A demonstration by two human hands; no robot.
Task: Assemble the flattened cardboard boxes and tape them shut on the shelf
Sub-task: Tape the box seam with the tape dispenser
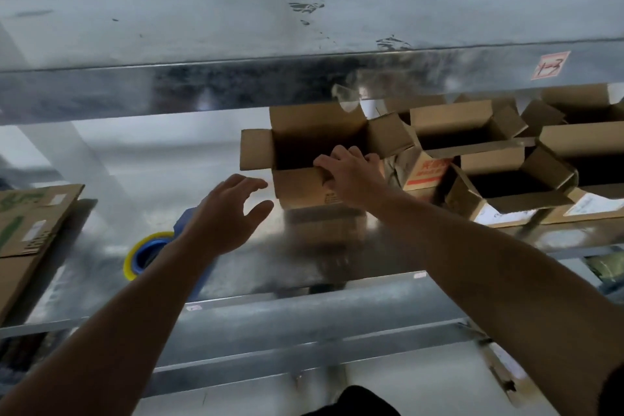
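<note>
A small brown cardboard box [304, 186] stands upright on the metal shelf [141, 159], its top flaps spread open. My right hand [351, 176] grips the box's near top edge, fingers curled over the rim into the opening. My left hand [226, 213] hovers to the left of the box with fingers spread, holding nothing and apart from the cardboard. Behind my left wrist lies a blue tape dispenser with a yellow-rimmed roll [145, 253], partly hidden by my forearm.
Several assembled open-topped boxes [506, 176] crowd the shelf's right side. Flattened cardboard sheets [23, 233] lie at the left edge. An upper metal shelf [304, 78] overhangs close above the boxes. A metal rail [304, 317] runs along the front.
</note>
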